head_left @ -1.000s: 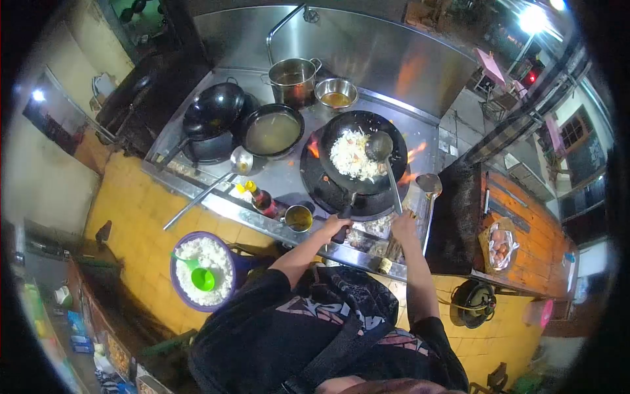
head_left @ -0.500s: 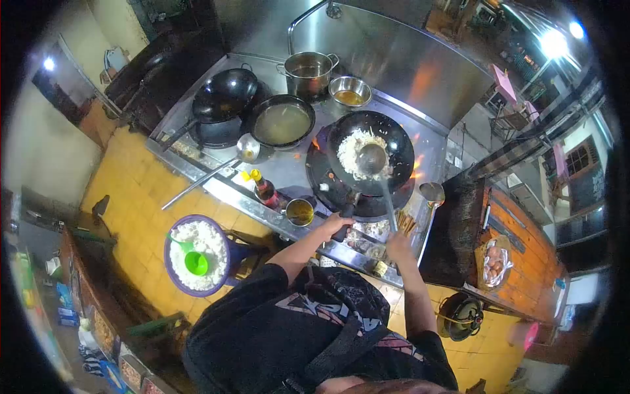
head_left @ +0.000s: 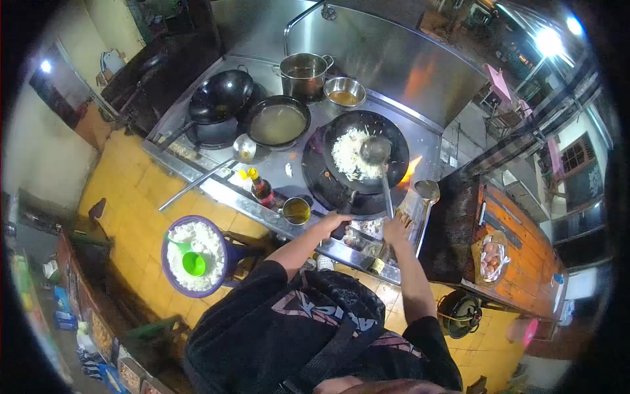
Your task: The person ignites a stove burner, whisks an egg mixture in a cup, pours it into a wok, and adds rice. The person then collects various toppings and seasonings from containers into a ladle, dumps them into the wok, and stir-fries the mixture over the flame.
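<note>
My left hand [head_left: 333,224] is closed round the handle of a black wok [head_left: 392,129], which sits tilted over the burner. White rice [head_left: 349,150] lies in the wok, mostly on its left side. A long-handled metal ladle [head_left: 375,151] is gripped in my right hand [head_left: 396,229], and its bowl rests on the rice near the middle of the wok. Orange flame [head_left: 411,170] rises at the wok's right edge. Close by my left hand stand a metal cup of yellow liquid [head_left: 296,211] and a dark sauce bottle with a yellow cap [head_left: 262,188].
Left of the wok are a pan of cloudy liquid [head_left: 279,123], another black wok [head_left: 220,96] and a second ladle [head_left: 245,148]. Behind stand a steel pot [head_left: 304,73] and a steel bowl [head_left: 345,91]. A purple tub of rice [head_left: 166,261] is at lower left; eggs [head_left: 492,258] lie right.
The ladle's bowl has shifted slightly right and up within the wok, and the wok has tipped or moved a little. The flame on the right has changed shape. Both hands keep their grips.
</note>
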Demonstrator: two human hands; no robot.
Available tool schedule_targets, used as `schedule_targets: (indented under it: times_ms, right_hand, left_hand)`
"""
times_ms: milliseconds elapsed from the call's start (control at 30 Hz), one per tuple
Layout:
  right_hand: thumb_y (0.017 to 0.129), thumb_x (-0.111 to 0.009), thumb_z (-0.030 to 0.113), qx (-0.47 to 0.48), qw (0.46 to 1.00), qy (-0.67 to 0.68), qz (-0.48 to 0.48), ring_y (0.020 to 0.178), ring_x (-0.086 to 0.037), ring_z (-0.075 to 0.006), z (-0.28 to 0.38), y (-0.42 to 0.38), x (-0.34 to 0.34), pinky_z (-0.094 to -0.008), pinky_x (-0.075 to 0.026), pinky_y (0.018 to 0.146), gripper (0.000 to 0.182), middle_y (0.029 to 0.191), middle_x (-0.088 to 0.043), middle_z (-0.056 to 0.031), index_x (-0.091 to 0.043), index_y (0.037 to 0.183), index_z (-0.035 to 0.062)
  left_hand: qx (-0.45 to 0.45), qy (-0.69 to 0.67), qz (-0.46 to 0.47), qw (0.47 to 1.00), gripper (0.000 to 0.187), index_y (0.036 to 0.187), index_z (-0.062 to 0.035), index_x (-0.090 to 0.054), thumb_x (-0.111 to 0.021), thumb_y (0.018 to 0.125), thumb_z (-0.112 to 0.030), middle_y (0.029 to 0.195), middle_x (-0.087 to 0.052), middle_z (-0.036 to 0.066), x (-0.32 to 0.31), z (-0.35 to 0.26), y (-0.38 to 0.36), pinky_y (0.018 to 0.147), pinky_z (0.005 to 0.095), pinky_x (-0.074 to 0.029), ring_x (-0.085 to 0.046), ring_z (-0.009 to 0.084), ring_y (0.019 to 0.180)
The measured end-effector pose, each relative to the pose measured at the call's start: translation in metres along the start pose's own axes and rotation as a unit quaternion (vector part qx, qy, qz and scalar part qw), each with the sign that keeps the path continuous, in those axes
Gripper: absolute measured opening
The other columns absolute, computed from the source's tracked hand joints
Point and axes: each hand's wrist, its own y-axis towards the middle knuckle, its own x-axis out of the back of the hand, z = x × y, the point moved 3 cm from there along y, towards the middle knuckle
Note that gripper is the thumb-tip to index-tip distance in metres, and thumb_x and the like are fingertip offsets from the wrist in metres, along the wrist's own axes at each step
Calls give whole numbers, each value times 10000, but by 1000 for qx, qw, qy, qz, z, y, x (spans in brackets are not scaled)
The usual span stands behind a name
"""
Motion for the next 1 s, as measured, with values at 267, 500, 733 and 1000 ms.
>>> schedule_targets:
  times_ms: [267, 500, 733, 1000]
  right_hand:
    - [809, -549, 235, 32, 941, -174, 287, 799, -616, -367, 42, -17, 175, -462, -498, 688, 370, 835, -617, -189, -481, 1152, 116]
    - [804, -535, 153, 42, 951, -147, 270, 767, -617, -360, 39, -37, 181, -430, -511, 670, 393, 817, -608, -180, -475, 1193, 143]
    - [822, -462, 124, 5, 947, -155, 281, 811, -620, -338, 42, -53, 144, -410, -515, 704, 464, 890, -583, -191, -397, 1280, 86]
    - [791, -503, 97, -43, 968, -150, 198, 744, -615, -375, 16, -38, 158, -424, -515, 658, 530, 943, -580, -210, -390, 1304, 167]
  left_hand:
    - [143, -265, 98, 949, 158, 723, -35, -484, -581, 817, -117, 623, -517, 49, -127, -85, -119, 536, 283, -465, -517, 155, 539]
    - [84, -93, 35, 992, 175, 730, -80, -492, -566, 832, -201, 627, -541, 49, -60, -21, -90, 542, 260, -472, -532, 141, 530]
    - [164, -54, 69, 982, 174, 701, -76, -531, -532, 834, -187, 579, -541, 43, -84, -47, -109, 505, 270, -466, -535, 137, 506]
    - [172, -36, 35, 984, 192, 881, -26, -538, -553, 850, -214, 635, -529, 35, -94, -37, -161, 456, 269, -455, -510, 133, 506]
